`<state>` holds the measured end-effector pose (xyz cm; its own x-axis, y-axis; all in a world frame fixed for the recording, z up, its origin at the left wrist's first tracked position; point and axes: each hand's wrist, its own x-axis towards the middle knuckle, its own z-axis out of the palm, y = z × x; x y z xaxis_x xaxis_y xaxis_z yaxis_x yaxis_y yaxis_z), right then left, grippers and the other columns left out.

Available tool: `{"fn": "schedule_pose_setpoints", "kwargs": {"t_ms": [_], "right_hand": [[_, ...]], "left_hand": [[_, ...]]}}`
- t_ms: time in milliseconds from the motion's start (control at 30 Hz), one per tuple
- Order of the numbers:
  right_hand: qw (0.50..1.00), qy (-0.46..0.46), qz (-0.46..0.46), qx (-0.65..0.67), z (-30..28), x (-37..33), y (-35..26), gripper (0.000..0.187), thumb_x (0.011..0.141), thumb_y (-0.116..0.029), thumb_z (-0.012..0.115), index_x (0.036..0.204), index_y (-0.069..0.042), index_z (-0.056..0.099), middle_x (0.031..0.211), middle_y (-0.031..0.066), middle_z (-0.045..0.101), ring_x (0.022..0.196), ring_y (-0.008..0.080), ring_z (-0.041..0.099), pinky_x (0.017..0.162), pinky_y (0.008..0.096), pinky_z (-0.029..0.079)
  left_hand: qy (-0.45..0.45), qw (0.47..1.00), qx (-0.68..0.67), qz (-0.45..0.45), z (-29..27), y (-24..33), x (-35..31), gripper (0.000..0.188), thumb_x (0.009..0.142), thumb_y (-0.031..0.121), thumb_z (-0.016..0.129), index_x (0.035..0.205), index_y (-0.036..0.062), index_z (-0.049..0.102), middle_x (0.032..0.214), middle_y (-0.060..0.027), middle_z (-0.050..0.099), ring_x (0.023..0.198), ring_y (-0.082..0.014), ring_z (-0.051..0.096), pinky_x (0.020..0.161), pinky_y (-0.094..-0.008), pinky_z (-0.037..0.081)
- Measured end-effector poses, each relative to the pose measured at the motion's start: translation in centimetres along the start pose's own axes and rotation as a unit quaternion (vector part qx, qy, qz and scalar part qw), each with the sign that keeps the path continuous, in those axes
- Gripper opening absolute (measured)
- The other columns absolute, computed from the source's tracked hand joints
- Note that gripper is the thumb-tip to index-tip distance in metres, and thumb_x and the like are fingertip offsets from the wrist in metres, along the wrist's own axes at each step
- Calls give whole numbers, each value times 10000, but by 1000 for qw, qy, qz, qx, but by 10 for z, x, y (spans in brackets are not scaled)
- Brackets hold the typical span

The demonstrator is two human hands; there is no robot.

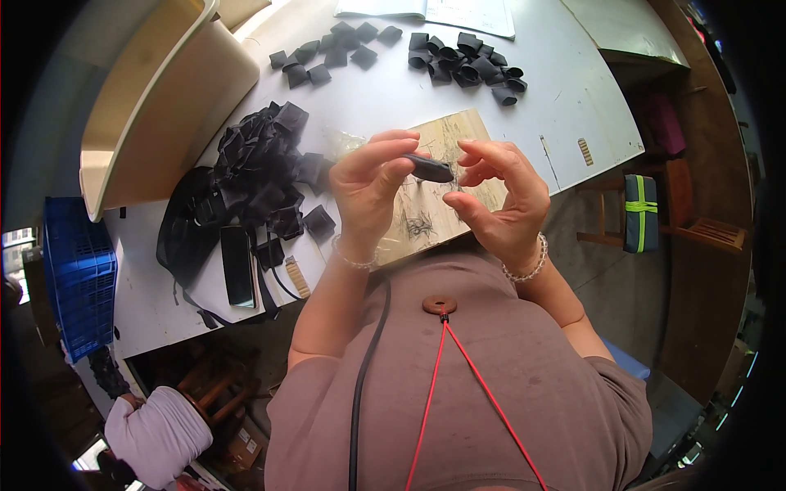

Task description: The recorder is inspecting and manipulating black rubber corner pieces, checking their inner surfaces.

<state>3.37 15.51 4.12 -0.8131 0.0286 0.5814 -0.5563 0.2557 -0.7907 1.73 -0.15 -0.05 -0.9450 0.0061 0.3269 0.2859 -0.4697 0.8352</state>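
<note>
In the head view, the left hand (368,192) pinched a small black piece (430,168) between thumb and fingers above the wooden board (442,219), while the right hand (508,196) stood with thumb and fingertips parted just beside the piece's end, seemingly gripping nothing. The rounded-open pieces (467,61) beyond the hands looked done, this one looked partway, and the large heap of flatter pieces (254,164) left of the left hand looked untreated.

A wide fisheye on the wearer's head looks steeply down, past the plain brown cloth shirt (557,368) at lower centre to the flat white worktop (565,102) across the upper frame. It sits close: the bare left hand (366,188) and bare right hand (509,196) show large mid-frame.
</note>
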Motion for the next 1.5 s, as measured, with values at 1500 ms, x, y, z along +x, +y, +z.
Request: {"fn": "schedule_pose_setpoints", "kwargs": {"t_ms": [1500], "right_hand": [[961, 12, 91, 259, 6, -31, 23, 108, 786, 53, 644, 887, 21, 619, 874, 107, 610, 774, 139, 596, 682, 229, 499]], "left_hand": [[-143, 937, 309, 75, 15, 34, 16, 170, 698, 99, 748, 856, 58, 702, 835, -15, 691, 832, -160, 595, 798, -276, 421]]}}
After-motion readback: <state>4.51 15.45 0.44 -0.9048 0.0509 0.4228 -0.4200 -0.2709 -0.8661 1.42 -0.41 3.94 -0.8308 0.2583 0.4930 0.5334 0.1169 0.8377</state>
